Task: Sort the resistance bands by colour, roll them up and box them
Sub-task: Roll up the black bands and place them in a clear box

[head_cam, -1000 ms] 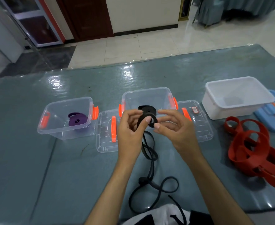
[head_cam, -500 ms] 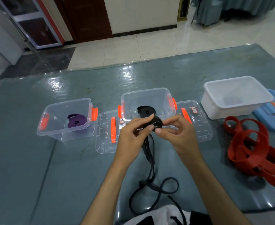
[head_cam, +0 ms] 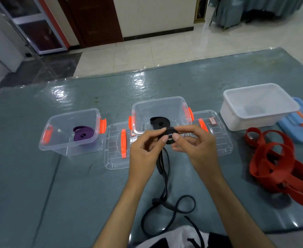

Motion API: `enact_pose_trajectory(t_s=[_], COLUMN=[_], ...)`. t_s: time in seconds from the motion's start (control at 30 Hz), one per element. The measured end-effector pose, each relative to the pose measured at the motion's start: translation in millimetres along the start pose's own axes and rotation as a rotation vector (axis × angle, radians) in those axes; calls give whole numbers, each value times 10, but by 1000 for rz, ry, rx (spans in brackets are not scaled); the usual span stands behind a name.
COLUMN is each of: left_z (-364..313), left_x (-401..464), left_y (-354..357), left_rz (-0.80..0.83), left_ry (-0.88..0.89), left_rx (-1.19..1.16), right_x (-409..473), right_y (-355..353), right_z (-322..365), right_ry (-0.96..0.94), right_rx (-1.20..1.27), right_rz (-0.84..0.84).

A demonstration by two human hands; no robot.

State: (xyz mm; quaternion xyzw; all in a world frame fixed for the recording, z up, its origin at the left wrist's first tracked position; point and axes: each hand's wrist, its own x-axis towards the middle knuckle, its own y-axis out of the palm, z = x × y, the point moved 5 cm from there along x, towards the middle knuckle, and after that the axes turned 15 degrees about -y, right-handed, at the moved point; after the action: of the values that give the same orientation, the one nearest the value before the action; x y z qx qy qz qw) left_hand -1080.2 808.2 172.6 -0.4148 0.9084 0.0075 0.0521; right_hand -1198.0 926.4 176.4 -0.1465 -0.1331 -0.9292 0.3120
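Slack tail of the black band (head_cam: 163, 178) trails toward 6 o'clock across the worktop (head_cam: 39, 194), its long axis running near to far, likely left loose so it can feed into the roll. Left hand (head_cam: 143, 154) and right hand (head_cam: 195, 149) pinch the small coil with curled fingers, just short of the middle box (head_cam: 165, 104) at 12 o'clock, where one black roll (head_cam: 160, 122) already lies; the purple roll (head_cam: 83, 135) at 10 and red bands (head_cam: 279, 163) at 3 keep colours apart
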Motion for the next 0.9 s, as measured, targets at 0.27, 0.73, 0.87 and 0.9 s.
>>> enact_pose_trajectory(t_s=[0.27,0.73,0.87,0.9], left_z=[20,-143,-113,-104], left_x=[20,21,-6,4], left_y=[-43,-46,-29,-39], left_rz=[42,11,-64,-64], left_ry=[3,62,66,69], left_rx=[30,44,-15,-23], right_x=[68,86,92,92], right_y=[-40,-61,-43,-27], right_z=[-26,-28,13,16], right_ry=[-69,-33,-38,-39], right_rx=[-236,-40,-4,28], right_rz=[101,29,-21,-40])
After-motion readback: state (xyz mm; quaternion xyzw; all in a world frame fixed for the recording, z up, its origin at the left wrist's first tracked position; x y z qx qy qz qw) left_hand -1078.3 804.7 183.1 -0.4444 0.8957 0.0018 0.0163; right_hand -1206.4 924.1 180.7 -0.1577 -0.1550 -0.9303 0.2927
